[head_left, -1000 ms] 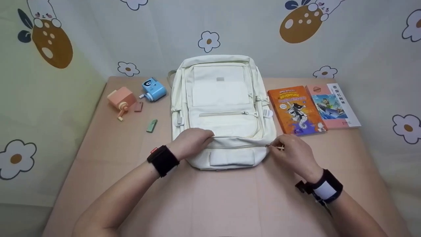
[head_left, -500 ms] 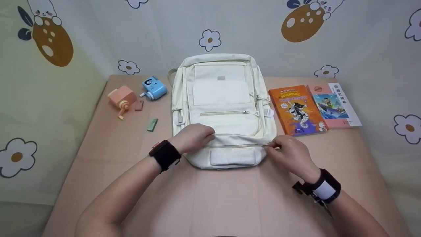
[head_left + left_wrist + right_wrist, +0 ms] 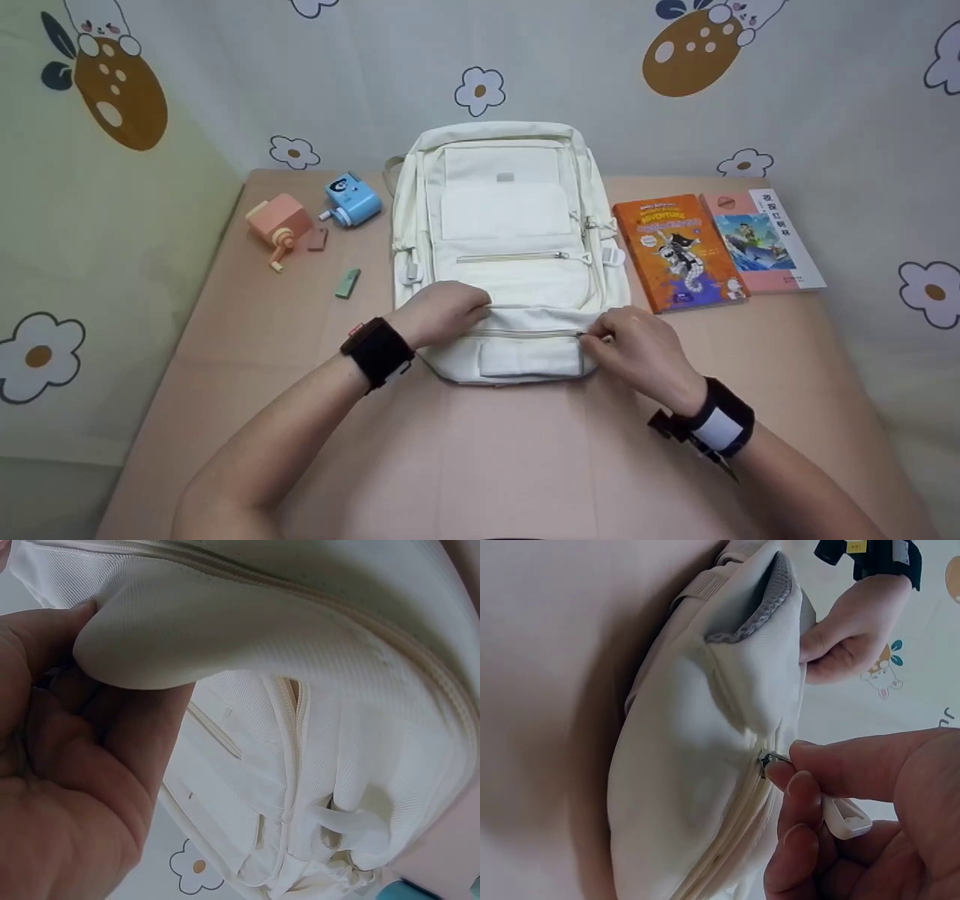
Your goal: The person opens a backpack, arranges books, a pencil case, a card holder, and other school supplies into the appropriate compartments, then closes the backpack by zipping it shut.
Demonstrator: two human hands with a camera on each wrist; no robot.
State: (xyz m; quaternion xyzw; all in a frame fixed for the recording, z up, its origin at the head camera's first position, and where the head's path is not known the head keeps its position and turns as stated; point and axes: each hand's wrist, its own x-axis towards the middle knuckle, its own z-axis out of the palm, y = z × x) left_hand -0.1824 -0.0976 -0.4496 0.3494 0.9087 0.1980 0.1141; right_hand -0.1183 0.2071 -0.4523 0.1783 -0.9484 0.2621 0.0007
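Note:
A cream-white backpack [image 3: 504, 210] lies front side up on the table. My left hand [image 3: 442, 309] pinches a fold of its fabric [image 3: 172, 645] just above the lower front zipper [image 3: 525, 334]; the thumb and fingers lie on either side of the fold in the left wrist view. On the right, my right hand [image 3: 641, 351] pinches the pull of that zipper between thumb and forefinger. The pull's white end tab [image 3: 846, 819] sticks out below those fingers, and the metal slider [image 3: 766, 759] sits at their tips in the right wrist view.
Left of the backpack are a pink crank sharpener [image 3: 279, 219], a blue crank sharpener [image 3: 352, 201], a pink eraser [image 3: 318, 239] and a green eraser [image 3: 347, 283]. An orange book [image 3: 679, 255] and a pink-and-white book [image 3: 757, 240] lie at the right. A patterned curtain [image 3: 360, 82] stands behind.
With the zipper pull pinched, my right hand has moved left along the lower zipper from near its right end. My left hand keeps hold of the fabric in about the same spot.

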